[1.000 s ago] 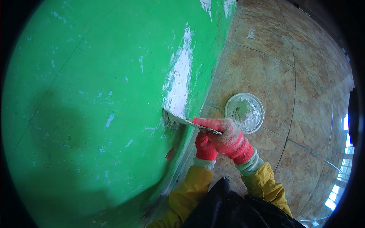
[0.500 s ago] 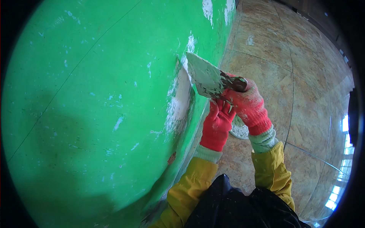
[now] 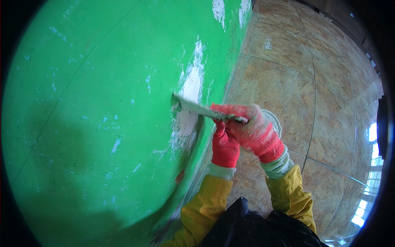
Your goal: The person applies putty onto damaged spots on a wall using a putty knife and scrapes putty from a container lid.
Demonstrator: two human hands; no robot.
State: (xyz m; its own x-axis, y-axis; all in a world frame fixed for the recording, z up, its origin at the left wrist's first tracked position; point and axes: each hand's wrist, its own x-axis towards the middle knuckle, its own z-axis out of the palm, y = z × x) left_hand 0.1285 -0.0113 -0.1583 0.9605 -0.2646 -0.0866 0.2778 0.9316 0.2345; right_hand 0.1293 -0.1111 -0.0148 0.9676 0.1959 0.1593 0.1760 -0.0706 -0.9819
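Note:
My right hand (image 3: 253, 129), in a red coated glove with a pale cuff, is closed around the handle of a broad putty knife (image 3: 197, 108). The blade, smeared with pale filler, points left, and its tip meets the white filler patch (image 3: 191, 87) on the green wall (image 3: 103, 86). Just below the handle is my left hand (image 3: 225, 148), in a matching glove, its fingers pointing up under the knife. Its fingertips are hidden behind the blade and my right hand, so its grip does not show.
A round whitish container (image 3: 272, 120) stands on the brown tiled floor (image 3: 284, 90), partly behind my right hand. Farther up the wall are more white patches (image 3: 219, 12). A small brown chip (image 3: 180, 176) marks the wall low down near my left sleeve.
The putty knife has swung down and left, its blade turning edge-on, and its tip now meets the wall lower on the patch. Both hands have shifted slightly left; the filler patch shows more fully.

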